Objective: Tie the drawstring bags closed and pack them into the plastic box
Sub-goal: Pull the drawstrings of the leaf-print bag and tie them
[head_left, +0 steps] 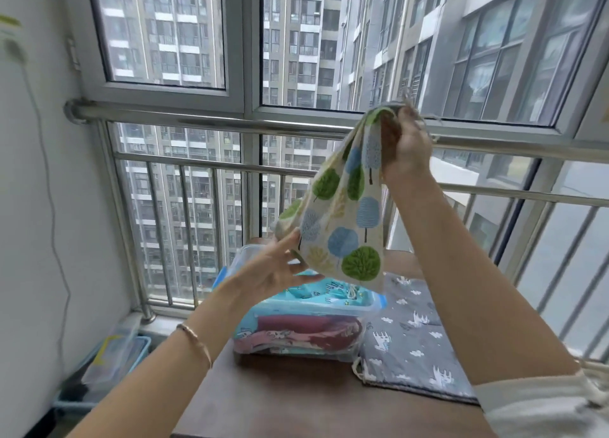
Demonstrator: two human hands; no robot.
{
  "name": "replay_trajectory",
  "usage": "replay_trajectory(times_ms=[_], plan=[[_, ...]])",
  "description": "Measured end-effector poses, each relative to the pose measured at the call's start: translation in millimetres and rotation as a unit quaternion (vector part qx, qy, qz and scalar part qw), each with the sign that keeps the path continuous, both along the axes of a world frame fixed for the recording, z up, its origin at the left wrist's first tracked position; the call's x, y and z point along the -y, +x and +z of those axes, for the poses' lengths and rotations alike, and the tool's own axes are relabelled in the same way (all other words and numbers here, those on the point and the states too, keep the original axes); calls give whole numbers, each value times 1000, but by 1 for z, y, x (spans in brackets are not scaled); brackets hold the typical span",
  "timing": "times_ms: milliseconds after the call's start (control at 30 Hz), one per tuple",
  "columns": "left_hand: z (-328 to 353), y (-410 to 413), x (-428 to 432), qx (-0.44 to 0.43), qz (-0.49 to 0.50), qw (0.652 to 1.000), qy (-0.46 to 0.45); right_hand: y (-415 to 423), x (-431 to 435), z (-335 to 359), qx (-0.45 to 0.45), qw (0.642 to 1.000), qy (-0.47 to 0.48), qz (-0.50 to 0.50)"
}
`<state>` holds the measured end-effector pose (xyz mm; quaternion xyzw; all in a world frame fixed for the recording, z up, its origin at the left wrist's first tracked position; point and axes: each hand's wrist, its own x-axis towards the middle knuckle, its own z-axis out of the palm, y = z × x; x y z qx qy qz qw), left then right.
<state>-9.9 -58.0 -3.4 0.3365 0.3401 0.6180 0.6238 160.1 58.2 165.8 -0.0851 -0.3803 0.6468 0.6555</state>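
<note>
Drawstring bag (342, 227), tree print, hangs in the air above the plastic box (296, 325). My right hand (408, 147) is raised, fist pinched shut on its gathered top. My left hand (280, 269) is fingers spread, thumb & fingertips on its lower corner. Box already packed w/ bags; 1 grey bag (412, 335) lies flat just beside it on the table (280, 401).

The box (306, 325) sits on the table (296, 401), with bags inside. A flat bag (412, 335) lies right of it. Another bag (342, 213) hangs above the box.
</note>
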Motion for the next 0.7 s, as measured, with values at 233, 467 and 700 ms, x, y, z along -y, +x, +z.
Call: replay_trajectory(times_ms=[233,467,700], plan=[[26,-63,-28,-252,180,949,-63,65,-33,-79,374,922,-59,-82],[5,-72,-50,-766,87,631,-89,68,-16,-152,767,638,65,-7],[-27,-63,-62,-913,182,364,21,30,-15,-171,816,473,323,-87]])
